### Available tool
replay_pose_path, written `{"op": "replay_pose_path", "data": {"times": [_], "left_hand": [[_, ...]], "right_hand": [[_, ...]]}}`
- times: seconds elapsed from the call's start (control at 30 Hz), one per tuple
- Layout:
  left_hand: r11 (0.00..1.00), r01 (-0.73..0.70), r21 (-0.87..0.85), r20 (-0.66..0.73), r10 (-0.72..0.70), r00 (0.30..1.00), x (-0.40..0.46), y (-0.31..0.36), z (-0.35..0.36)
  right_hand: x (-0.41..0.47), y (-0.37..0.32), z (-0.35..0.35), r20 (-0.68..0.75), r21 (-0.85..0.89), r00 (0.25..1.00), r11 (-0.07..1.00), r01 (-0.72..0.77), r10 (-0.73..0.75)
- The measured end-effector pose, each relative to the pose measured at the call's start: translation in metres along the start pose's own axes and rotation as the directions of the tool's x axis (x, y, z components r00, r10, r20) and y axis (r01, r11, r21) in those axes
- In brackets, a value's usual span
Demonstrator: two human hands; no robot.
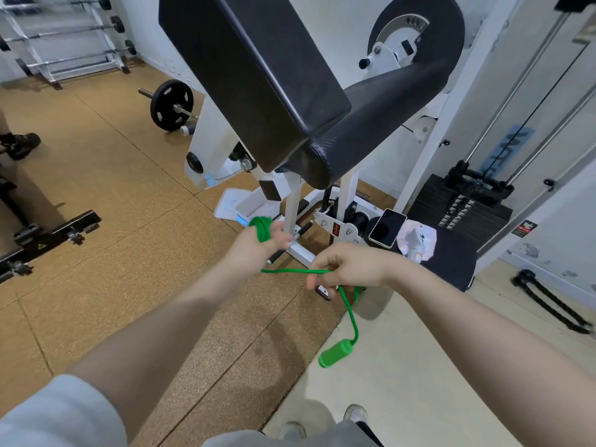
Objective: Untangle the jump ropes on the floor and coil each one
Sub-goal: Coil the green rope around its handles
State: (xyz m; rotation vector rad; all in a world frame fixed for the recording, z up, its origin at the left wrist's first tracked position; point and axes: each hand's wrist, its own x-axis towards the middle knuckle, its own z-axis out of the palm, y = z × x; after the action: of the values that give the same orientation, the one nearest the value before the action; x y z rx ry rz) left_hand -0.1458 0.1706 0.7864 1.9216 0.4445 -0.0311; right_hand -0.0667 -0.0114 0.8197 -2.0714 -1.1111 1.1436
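Observation:
A green jump rope (290, 271) runs between both hands in the air. My left hand (258, 245) has several turns of the rope wound round its palm, a green bundle showing at its top. My right hand (346, 267) pinches the rope a short way to the right. From there the rope hangs down in a loop to a green handle (333, 352) that dangles above the pale floor. No other rope shows in view.
A black padded machine seat (264, 75) on a white frame (292, 204) stands just ahead. A phone (387, 227) and a black weight stack (461, 208) sit at the right. A barbell plate (171, 104) lies at the back left. My shoes (354, 414) are below.

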Motion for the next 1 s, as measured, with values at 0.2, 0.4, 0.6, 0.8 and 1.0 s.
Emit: {"op": "replay_pose_path", "data": {"times": [0.2, 0.4, 0.6, 0.8, 1.0], "left_hand": [[0.994, 0.042, -0.100, 0.588, 0.025, 0.808, -0.015, 0.000, 0.012], [0.874, 0.145, -0.464, 0.501, 0.124, 0.856, -0.011, 0.001, 0.007], [0.349, 0.132, -0.928, 0.098, -0.115, 0.989, 0.001, -0.006, 0.001], [0.204, 0.055, -0.978, -0.003, -0.272, 0.962, 0.008, -0.006, 0.018], [0.280, 0.183, -0.943, 0.116, -0.240, 0.964, 0.005, -0.009, 0.028]], "right_hand": [[-0.007, 0.018, -0.022, -0.123, 0.020, 0.990, 0.997, 0.073, -0.070], [-0.012, 0.046, -0.015, -0.214, 0.149, 0.977, 0.988, 0.028, 0.005], [-0.018, 0.064, -0.016, -0.485, 0.830, 0.789, 0.483, 0.279, 0.378], [-0.012, 0.075, -0.017, -0.406, 0.749, 0.614, -0.138, 0.648, 0.677], [0.005, 0.099, 0.004, -0.399, 0.860, 0.474, 0.499, -0.104, 0.785]]}}
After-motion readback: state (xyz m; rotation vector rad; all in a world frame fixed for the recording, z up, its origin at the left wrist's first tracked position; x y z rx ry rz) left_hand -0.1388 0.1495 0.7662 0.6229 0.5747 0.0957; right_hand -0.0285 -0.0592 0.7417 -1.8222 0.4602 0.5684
